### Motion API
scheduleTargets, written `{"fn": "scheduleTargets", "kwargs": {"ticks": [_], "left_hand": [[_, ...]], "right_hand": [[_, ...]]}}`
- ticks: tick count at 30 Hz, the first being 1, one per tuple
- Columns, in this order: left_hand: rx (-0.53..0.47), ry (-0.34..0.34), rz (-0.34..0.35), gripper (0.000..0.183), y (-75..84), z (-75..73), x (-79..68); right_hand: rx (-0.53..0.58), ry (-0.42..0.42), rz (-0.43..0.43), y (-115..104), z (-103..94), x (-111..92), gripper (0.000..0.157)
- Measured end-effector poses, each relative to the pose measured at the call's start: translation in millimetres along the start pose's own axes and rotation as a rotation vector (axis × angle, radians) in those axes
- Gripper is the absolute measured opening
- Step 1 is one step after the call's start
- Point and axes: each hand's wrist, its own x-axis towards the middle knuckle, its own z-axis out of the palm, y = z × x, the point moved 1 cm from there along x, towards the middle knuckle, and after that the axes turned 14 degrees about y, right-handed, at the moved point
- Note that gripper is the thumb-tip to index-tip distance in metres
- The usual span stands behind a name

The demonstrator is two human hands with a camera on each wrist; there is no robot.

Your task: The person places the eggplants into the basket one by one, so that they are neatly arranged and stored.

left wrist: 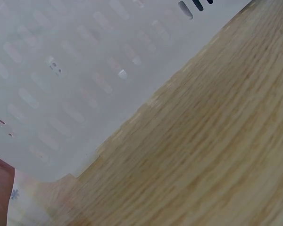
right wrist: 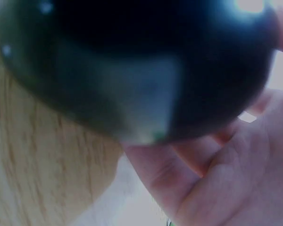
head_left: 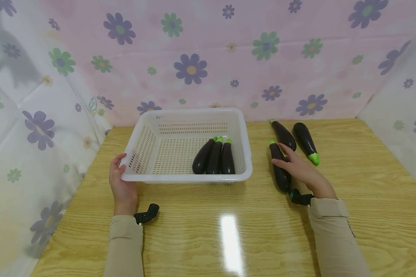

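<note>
A white plastic basket [head_left: 180,178] with slotted walls stands on the table, and three eggplants [head_left: 213,157] lie side by side in its right part, green stems pointing away. My left hand [head_left: 122,188] grips the basket's front left corner, its fingertips over the rim. The left wrist view shows the basket's slotted wall [left wrist: 61,89] up close. To the right of the basket, my right hand [head_left: 299,169] holds an eggplant [head_left: 282,180] between thumb and fingers. That eggplant's dark rounded end [right wrist: 132,84] fills the top of the right wrist view.
Just beyond the right hand lie two more eggplants, one [head_left: 283,134] with its stem toward the back, the other [head_left: 305,139] with its stem toward the front. A flowered cloth [head_left: 208,50] hangs behind the wooden table [head_left: 187,238] and along both sides.
</note>
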Motion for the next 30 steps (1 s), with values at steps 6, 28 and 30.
{"fn": "scheduleTargets", "kwargs": {"ticks": [6, 28, 30], "left_hand": [[-0.006, 0.001, 0.007, 0.028, 0.2, 0.8, 1.1], [0.01, 0.008, 0.014, 0.029, -0.7, 0.9, 0.5], [0.01, 0.007, 0.014, 0.029, -0.4, 1.1, 0.3]], "right_hand": [[-0.004, -0.045, -0.016, 1, -0.3, -1, 0.079], [0.292, 0.105, -0.046, -9, -11.7, -3, 0.051], [0.314, 0.114, -0.044, -12, -12.8, -3, 0.052]]}}
